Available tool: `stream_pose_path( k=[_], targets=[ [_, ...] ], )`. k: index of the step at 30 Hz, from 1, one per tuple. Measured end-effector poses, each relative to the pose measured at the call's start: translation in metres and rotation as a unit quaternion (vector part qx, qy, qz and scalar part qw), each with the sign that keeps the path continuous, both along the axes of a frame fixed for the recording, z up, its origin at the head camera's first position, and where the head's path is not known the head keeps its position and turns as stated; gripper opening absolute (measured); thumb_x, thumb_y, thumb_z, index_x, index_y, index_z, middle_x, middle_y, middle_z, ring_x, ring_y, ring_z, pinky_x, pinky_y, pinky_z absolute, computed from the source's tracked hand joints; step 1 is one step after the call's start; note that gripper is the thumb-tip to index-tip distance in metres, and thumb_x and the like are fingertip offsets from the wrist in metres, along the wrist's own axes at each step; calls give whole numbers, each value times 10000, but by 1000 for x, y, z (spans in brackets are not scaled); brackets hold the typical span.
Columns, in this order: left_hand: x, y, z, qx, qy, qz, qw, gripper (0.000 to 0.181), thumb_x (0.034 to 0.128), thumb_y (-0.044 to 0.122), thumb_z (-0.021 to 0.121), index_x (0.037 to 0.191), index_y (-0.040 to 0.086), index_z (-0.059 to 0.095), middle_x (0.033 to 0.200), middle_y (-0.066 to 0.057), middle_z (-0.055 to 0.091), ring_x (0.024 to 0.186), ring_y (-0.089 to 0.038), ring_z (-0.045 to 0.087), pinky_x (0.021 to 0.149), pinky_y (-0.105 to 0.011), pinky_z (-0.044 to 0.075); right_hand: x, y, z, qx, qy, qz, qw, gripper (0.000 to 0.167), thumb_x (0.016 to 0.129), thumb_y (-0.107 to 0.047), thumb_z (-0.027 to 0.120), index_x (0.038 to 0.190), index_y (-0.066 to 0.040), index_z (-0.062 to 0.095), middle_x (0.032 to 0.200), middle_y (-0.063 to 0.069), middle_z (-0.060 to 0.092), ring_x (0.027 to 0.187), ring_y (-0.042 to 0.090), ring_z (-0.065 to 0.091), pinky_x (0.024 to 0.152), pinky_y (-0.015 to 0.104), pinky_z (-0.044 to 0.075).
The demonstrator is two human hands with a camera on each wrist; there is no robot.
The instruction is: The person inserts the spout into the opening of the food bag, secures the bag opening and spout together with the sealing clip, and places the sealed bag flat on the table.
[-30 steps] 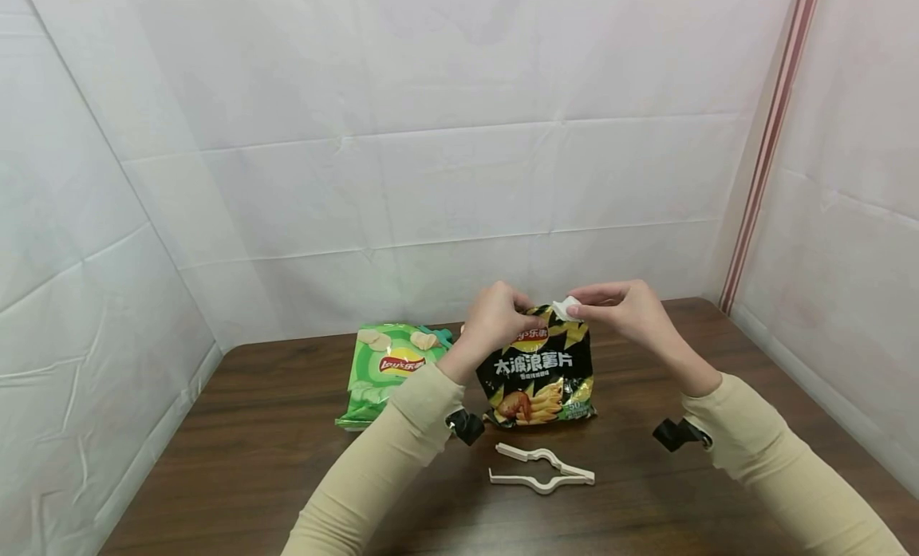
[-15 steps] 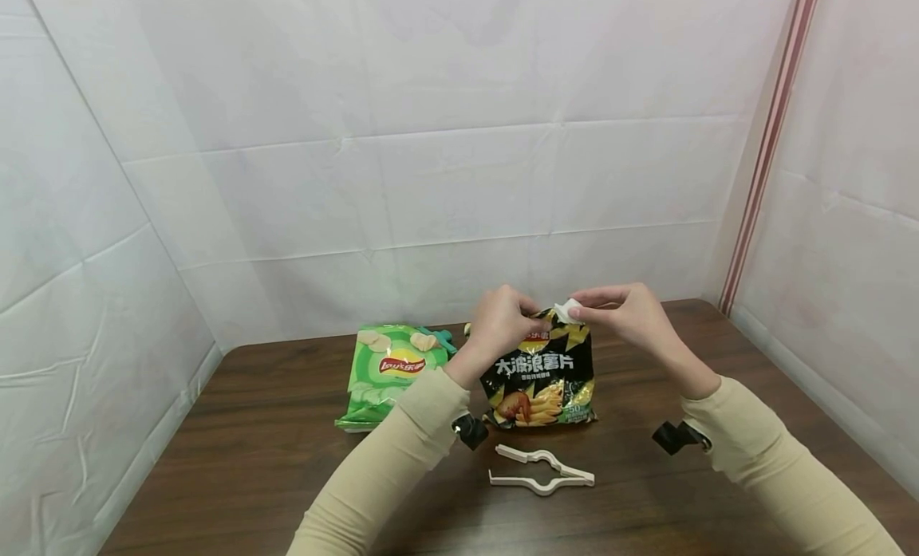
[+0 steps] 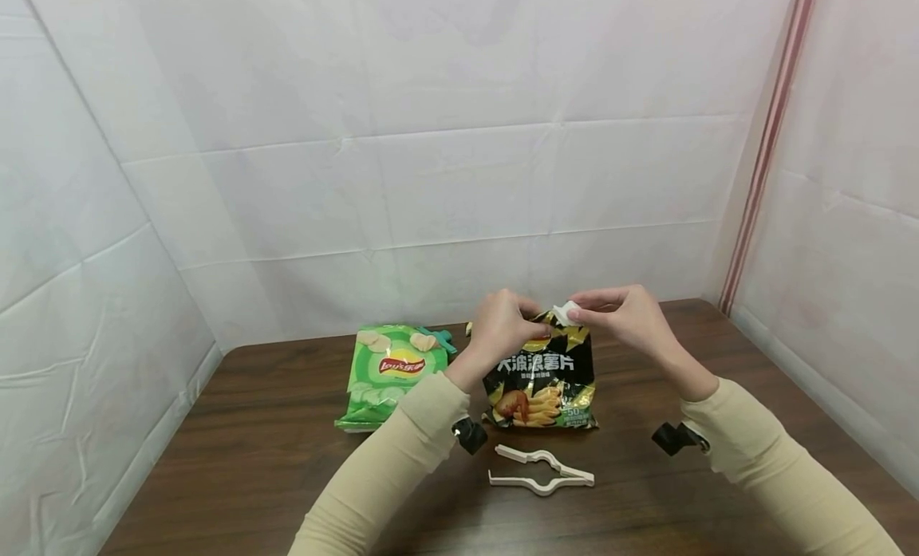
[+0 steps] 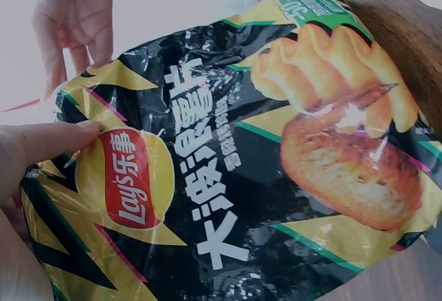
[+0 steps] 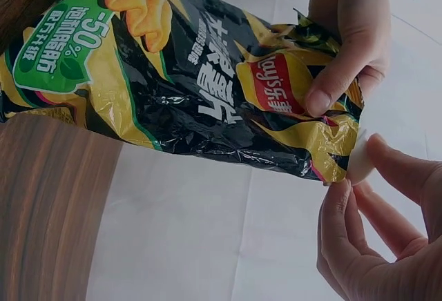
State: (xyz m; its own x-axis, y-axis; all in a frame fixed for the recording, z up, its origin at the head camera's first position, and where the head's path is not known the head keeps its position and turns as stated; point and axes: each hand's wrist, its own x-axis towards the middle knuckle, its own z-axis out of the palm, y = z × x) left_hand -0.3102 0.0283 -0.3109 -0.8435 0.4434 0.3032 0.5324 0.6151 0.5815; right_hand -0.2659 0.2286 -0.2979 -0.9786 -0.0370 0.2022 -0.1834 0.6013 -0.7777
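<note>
A black and yellow bag of potato chips (image 3: 546,388) stands on the table, its top edge between my two hands. With thumb in front and fingers behind, my left hand (image 3: 501,326) pinches that top edge beside the logo. My right hand (image 3: 632,317) pinches a small white clip (image 3: 566,312) at the bag's upper right corner. In the right wrist view the white clip (image 5: 360,159) touches the bag's edge, partly covered by thumb and fingers. The left wrist view shows the bag's front (image 4: 228,170) with the left thumb on it.
A green bag of chips (image 3: 391,376) lies to the left, with a teal clip (image 3: 439,338) at its upper right corner. Nearer me, a white hinged bag clip (image 3: 543,483) lies spread on the dark wooden table (image 3: 251,460). White sheeting (image 3: 431,181) hangs behind.
My left hand has shifted slightly right and down along the bag's top edge, and the bag's upper part has crumpled a little. The right hand has barely moved, still pinching the white clip.
</note>
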Motion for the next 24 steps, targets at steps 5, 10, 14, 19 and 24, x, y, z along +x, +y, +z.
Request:
stream_pose_path(
  k=[5, 10, 14, 19, 24],
  targets=[
    [-2, 1, -3, 29, 145, 29, 9999, 163, 750, 306, 795, 883, 211, 791, 778, 43, 743, 470, -42, 495, 448, -183, 337, -1, 1, -1, -28, -34, -10, 10000, 426, 795, -458, 732, 1093, -152, 727, 1027, 75, 728, 889, 162, 692, 700, 274, 528],
    [-3, 2, -6, -134, 455, 158, 9988, 151, 744, 329, 791, 858, 231, 791, 756, 64, 737, 466, -29, 483, 433, -183, 320, -2, 2, -2, -22, -33, -8, 10000, 432, 794, -462, 731, 1089, -146, 727, 1017, 75, 731, 874, 138, 691, 696, 262, 522],
    [-4, 3, -7, -149, 594, 208, 9979, 122, 745, 313, 786, 835, 231, 791, 720, 71, 727, 456, -29, 471, 422, -182, 309, -3, 2, -2, -27, -36, 2, 10000, 430, 793, -465, 731, 1085, -149, 725, 1006, 67, 733, 861, 112, 685, 703, 260, 519],
    [-4, 5, -8, -126, 639, 264, 9975, 96, 745, 293, 786, 822, 236, 790, 702, 81, 720, 463, -34, 475, 426, -182, 320, -3, 2, -2, -48, -7, 45, 10000, 411, 803, -449, 728, 1081, -148, 721, 999, 65, 734, 851, 91, 680, 725, 295, 528],
    [-5, 7, -9, -167, 672, 370, 9969, 130, 735, 305, 791, 848, 243, 791, 769, 81, 738, 494, -24, 522, 437, -179, 353, -2, 3, -2, -38, 54, 61, 10000, 391, 814, -434, 722, 1078, -146, 717, 997, 70, 731, 862, 105, 680, 724, 301, 529]
  ],
)
